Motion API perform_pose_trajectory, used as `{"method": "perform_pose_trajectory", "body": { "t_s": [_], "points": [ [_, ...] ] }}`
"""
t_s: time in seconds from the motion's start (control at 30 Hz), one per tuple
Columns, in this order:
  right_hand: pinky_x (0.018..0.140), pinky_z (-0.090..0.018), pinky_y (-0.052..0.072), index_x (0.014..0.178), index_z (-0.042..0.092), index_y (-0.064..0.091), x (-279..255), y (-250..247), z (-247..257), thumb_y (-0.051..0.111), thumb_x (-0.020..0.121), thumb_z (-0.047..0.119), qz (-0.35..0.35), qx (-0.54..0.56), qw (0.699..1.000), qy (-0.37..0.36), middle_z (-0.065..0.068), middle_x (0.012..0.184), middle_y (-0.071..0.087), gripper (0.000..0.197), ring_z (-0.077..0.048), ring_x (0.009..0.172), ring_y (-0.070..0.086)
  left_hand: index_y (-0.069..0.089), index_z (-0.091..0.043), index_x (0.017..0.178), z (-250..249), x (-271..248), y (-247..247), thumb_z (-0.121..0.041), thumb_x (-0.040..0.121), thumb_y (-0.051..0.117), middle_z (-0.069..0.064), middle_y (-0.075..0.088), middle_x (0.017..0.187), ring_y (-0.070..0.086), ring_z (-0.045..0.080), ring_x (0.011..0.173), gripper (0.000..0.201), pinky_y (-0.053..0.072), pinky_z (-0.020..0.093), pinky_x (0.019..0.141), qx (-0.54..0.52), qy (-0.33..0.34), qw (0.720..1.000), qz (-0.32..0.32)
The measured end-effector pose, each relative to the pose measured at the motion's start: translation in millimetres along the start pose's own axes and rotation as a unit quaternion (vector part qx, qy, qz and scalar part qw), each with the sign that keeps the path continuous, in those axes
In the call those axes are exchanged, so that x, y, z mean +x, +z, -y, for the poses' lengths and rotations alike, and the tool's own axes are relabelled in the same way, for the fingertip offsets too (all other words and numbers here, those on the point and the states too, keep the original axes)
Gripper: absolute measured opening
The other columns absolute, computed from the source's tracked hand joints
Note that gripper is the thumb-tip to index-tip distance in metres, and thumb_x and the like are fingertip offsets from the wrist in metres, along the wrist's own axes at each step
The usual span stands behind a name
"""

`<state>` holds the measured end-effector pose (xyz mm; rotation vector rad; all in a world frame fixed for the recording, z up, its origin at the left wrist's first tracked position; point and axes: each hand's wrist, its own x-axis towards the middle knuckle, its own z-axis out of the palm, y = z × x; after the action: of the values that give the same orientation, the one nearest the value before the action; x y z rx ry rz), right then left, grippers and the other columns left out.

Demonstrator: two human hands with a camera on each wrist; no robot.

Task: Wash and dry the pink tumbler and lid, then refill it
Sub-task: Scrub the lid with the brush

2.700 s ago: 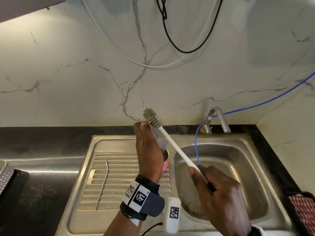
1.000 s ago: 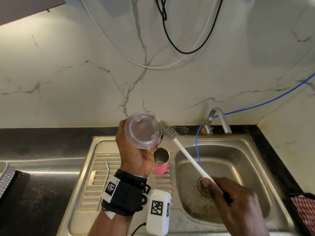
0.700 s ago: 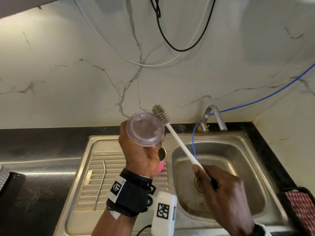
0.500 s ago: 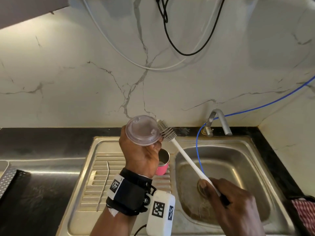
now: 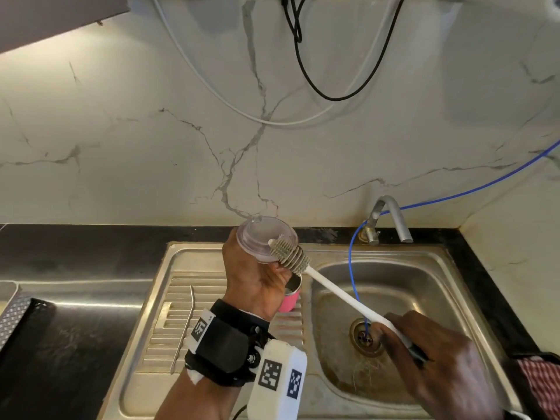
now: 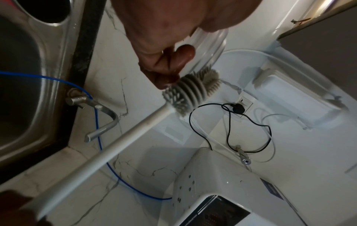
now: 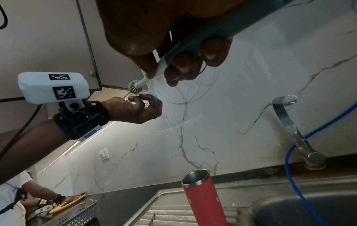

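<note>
- The left hand (image 5: 257, 277) holds the clear lid (image 5: 265, 237) up above the drainboard (image 5: 194, 301), fingers curled round its rim; the left wrist view shows the fingertips (image 6: 173, 61) pinching the lid's edge.
- The right hand (image 5: 439, 359) is clenched round the dark end of the brush (image 5: 333, 292) handle, over the sink (image 5: 424, 286) basin near the drain (image 5: 365, 338).
- The brush's ribbed grey head (image 5: 289, 253) lies against the lid's face and lower rim, the white shaft slanting down to the right hand.
- The tumbler (image 7: 203, 197) stands upright and open on the drainboard just left of the basin, partly hidden behind the left hand in the head view. It appears pink in the head view and redder in the right wrist view.
- A bent metal straw (image 5: 181, 325) lies on the drainboard ribs, apart from the tumbler.
- The tap (image 5: 391, 216) shows no running water; a blue tube (image 5: 353, 268) runs down from it to the drain.
- A checked cloth (image 5: 539, 386) sits at the right edge of the counter.
- Step in hand, as I judge it: scrubbing the lid, early in the wash; rinsing, drying and refilling are all ahead.
- The next move likely calls for working the head round the rim and sip opening, turning the lid in the fingers without loosening the pinch, since a wet clear lid may slip. After that a rinse needs the tap opened, so one hand must be freed.
</note>
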<state>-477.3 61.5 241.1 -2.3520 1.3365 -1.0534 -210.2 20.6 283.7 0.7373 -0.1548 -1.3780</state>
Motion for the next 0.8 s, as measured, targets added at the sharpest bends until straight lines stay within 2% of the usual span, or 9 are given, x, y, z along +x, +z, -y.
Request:
{"method": "perform_pose_trajectory", "body": {
  "t_s": [0.07, 0.2, 0.3, 0.37, 0.5, 0.67, 0.73, 0.8],
  "points": [
    [0.044, -0.031, 0.048, 0.100, 0.025, 0.078, 2, 3, 7, 0.054, 0.101, 0.055, 0.003, 0.008, 1.000, -0.008, 0.014, 0.076, 0.060, 0.038, -0.009, 0.053, 0.058, 0.066, -0.015, 0.076, 5, -4, 8, -0.034, 0.105, 0.049, 0.010, 0.057, 0.071, 0.054, 0.023, 0.055, 0.039, 0.051, 0.026, 0.048, -0.004, 0.032, 0.999, -0.040],
    [0.050, -0.033, 0.049, 0.097, 0.034, 0.074, 10, 14, 27, 0.053, 0.099, 0.056, 0.004, 0.038, 0.998, 0.041, 0.013, 0.077, 0.061, 0.031, -0.008, 0.059, 0.060, 0.060, -0.019, 0.080, 23, -7, 14, -0.034, 0.111, 0.048, 0.002, 0.054, 0.066, 0.050, 0.017, 0.054, 0.036, 0.045, 0.024, 0.047, 0.059, 0.080, 0.990, -0.097],
    [0.054, -0.034, 0.046, 0.088, 0.032, 0.072, 16, 24, 32, 0.052, 0.097, 0.059, 0.001, 0.046, 0.997, 0.059, 0.011, 0.071, 0.059, 0.036, -0.009, 0.057, 0.056, 0.065, -0.027, 0.072, 35, -10, 14, -0.024, 0.113, 0.047, -0.003, 0.055, 0.062, 0.050, 0.014, 0.056, 0.045, 0.044, 0.024, 0.046, 0.093, 0.117, 0.984, -0.096],
    [0.054, -0.028, 0.046, 0.088, 0.032, 0.073, 11, 27, 30, 0.056, 0.097, 0.056, -0.001, 0.062, 0.997, 0.053, 0.011, 0.070, 0.060, 0.031, -0.008, 0.057, 0.057, 0.065, -0.027, 0.067, 27, -9, 16, -0.025, 0.112, 0.048, -0.001, 0.054, 0.061, 0.049, 0.014, 0.052, 0.048, 0.042, 0.023, 0.044, 0.085, 0.126, 0.984, -0.094],
    [0.057, -0.017, 0.046, 0.092, 0.031, 0.078, -8, 23, 25, 0.060, 0.094, 0.050, 0.000, 0.057, 0.997, 0.047, 0.014, 0.073, 0.063, 0.026, -0.003, 0.056, 0.056, 0.061, -0.022, 0.083, 9, -2, 14, -0.036, 0.108, 0.051, -0.002, 0.057, 0.062, 0.055, 0.013, 0.050, 0.031, 0.047, 0.021, 0.045, 0.081, 0.124, 0.979, -0.137],
    [0.056, -0.022, 0.044, 0.088, 0.032, 0.074, 4, 28, 28, 0.058, 0.096, 0.052, -0.019, 0.074, 0.994, 0.074, 0.012, 0.070, 0.060, 0.026, -0.006, 0.057, 0.056, 0.055, -0.023, 0.076, 34, -7, 14, -0.033, 0.110, 0.046, -0.001, 0.048, 0.065, 0.044, 0.016, 0.059, 0.037, 0.038, 0.027, 0.054, 0.129, 0.140, 0.978, -0.084],
    [0.057, -0.015, 0.042, 0.087, 0.031, 0.074, 3, 30, 31, 0.060, 0.095, 0.048, -0.024, 0.069, 0.995, 0.065, 0.017, 0.069, 0.058, 0.024, 0.000, 0.058, 0.053, 0.056, -0.022, 0.079, 31, -5, 16, -0.029, 0.110, 0.048, 0.000, 0.051, 0.068, 0.049, 0.016, 0.062, 0.033, 0.043, 0.027, 0.057, 0.129, 0.165, 0.974, -0.087],
    [0.059, -0.005, 0.037, 0.087, 0.031, 0.075, -3, 30, 35, 0.062, 0.093, 0.045, -0.024, 0.068, 0.995, 0.064, 0.028, 0.070, 0.053, 0.021, 0.010, 0.060, 0.048, 0.060, -0.022, 0.088, 21, 1, 15, -0.034, 0.108, 0.050, 0.000, 0.056, 0.072, 0.054, 0.017, 0.068, 0.026, 0.046, 0.030, 0.064, 0.135, 0.187, 0.967, -0.108]
  ]
}}
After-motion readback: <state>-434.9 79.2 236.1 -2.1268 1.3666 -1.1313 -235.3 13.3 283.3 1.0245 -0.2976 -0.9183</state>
